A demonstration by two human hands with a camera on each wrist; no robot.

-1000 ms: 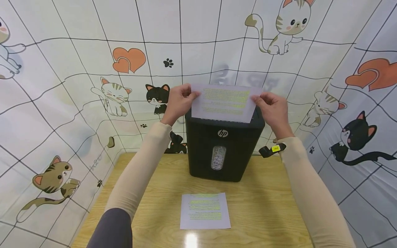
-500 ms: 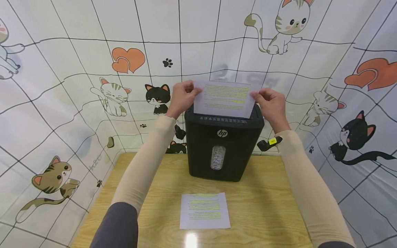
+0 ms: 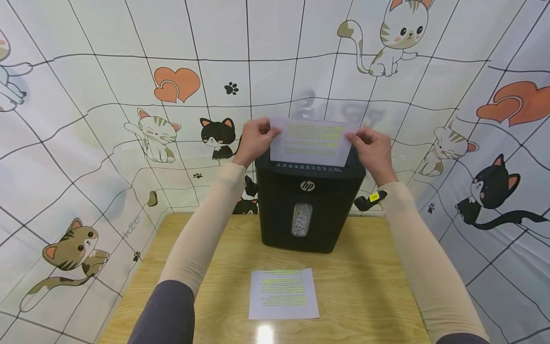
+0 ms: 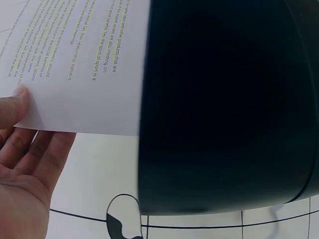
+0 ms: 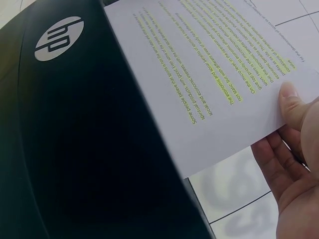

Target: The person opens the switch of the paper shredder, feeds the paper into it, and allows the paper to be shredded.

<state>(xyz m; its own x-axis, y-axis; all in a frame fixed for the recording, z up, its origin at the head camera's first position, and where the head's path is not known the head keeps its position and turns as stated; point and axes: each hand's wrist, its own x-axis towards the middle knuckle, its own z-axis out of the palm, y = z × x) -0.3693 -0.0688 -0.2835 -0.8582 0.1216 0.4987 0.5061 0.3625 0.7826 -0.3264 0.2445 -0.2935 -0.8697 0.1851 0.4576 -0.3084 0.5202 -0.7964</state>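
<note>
A printed sheet of paper [image 3: 311, 143] with yellow highlighting is held upright over the top of a black HP paper shredder [image 3: 279, 205]. My left hand [image 3: 256, 138] pinches its left edge between thumb and fingers. At the opposite edge, my right hand [image 3: 373, 148] pinches the paper [image 5: 199, 89] the same way. In the left wrist view the thumb [image 4: 17, 104] lies on the sheet's face, fingers behind. The lower edge meets the shredder's top; whether it sits in the slot cannot be told. Shredded bits show through the shredder's clear window [image 3: 302, 220].
A second highlighted sheet [image 3: 283, 295] lies flat on the wooden table [image 3: 356, 296] in front of the shredder. Behind and at both sides hangs a white curtain [image 3: 275, 28] with cat drawings and grid lines. A black wrist camera [image 3: 369, 199] is strapped on the right wrist.
Both hands and the paper rose slightly and came back down a little, shifting inward over the shredder's top. More of the icon row on the shredder shows now. The sheet on the table stays put.
</note>
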